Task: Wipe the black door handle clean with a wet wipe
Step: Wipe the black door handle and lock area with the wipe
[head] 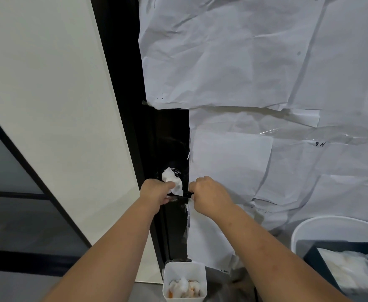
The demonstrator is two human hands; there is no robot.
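Two bare forearms reach up toward a black door. Left hand (pixel 157 191) pinches a crumpled wipe (pixel 172 180) against the handle (pixel 182 195), likely to scrub it. Right hand (pixel 209 192) grips the handle's free end, probably steadying it. White tub (pixel 184 271) of used wipes sits below.

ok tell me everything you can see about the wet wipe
The wet wipe is white, thin and crumpled into a loose wad, with a corner sticking up. The left hand holds its lower edge in a curled grip and keeps it against the glossy black door surface just above the black door handle, whose other end the right hand holds. Whether it looks soiled cannot be told.
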